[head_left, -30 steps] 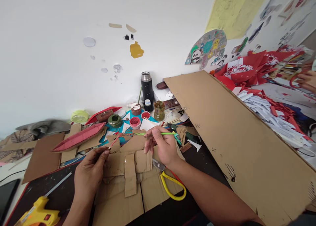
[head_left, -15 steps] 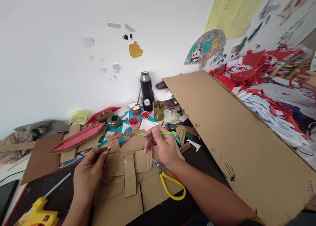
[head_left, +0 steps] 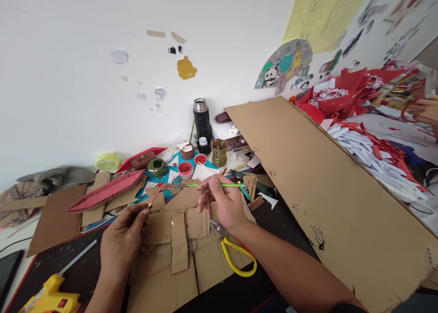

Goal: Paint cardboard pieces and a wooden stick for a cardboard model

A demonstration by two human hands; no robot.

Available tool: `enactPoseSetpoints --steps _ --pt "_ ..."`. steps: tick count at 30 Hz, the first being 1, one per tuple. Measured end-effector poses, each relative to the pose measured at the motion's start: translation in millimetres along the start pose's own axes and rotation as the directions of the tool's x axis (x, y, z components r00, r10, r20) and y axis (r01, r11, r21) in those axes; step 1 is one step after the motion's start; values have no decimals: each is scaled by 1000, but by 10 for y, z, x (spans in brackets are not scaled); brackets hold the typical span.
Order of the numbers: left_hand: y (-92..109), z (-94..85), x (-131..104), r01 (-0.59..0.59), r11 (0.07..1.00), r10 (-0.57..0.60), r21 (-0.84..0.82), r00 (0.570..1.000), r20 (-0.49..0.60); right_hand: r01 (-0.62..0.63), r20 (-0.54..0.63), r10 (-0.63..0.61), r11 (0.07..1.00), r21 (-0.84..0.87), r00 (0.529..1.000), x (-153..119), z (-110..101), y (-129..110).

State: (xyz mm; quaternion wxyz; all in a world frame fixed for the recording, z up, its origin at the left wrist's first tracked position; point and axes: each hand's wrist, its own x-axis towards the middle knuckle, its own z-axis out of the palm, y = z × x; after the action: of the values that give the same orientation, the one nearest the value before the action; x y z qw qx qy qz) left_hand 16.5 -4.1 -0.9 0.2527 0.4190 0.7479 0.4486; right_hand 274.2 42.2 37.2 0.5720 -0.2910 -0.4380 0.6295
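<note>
My left hand (head_left: 121,240) pinches the lower end of a thin stick (head_left: 156,195) coloured pinkish red, tilted up to the right. In my right hand (head_left: 224,202) is a paintbrush (head_left: 230,185) with a green handle, held nearly level between thumb and fingers. Its paint-smeared front end points left and meets the upper part of the stick. Dark smudges mark the left fingers. Below the hands lie joined cardboard pieces (head_left: 179,249), and scissors (head_left: 239,263) with yellow handles rest partly under my right wrist.
Paint pots, one red (head_left: 185,169) and one dark green (head_left: 158,167), stand behind the hands beside a murky jar (head_left: 219,153) and a black flask (head_left: 201,121). A pink boat-like piece (head_left: 106,192) and a yellow glue gun (head_left: 54,294) are left; a large cardboard sheet (head_left: 318,185) leans right. Another person's hand (head_left: 426,110) holds red-handled scissors.
The whole view has shifted very slightly. Both hands keep their grips, and the brush still meets the stick. The other person's hand at the far right has moved a little.
</note>
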Motion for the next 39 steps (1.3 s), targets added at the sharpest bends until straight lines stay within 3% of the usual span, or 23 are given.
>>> enactPoseSetpoints --steps 34,39 --pt "-85 -10 18 -26 999 25 21 999 34 -22 25 22 1000 5 999 -17 20 10" --pt "-33 -2 7 9 994 -6 -108 1000 28 -23 -12 23 1000 -6 1000 -3 5 5"
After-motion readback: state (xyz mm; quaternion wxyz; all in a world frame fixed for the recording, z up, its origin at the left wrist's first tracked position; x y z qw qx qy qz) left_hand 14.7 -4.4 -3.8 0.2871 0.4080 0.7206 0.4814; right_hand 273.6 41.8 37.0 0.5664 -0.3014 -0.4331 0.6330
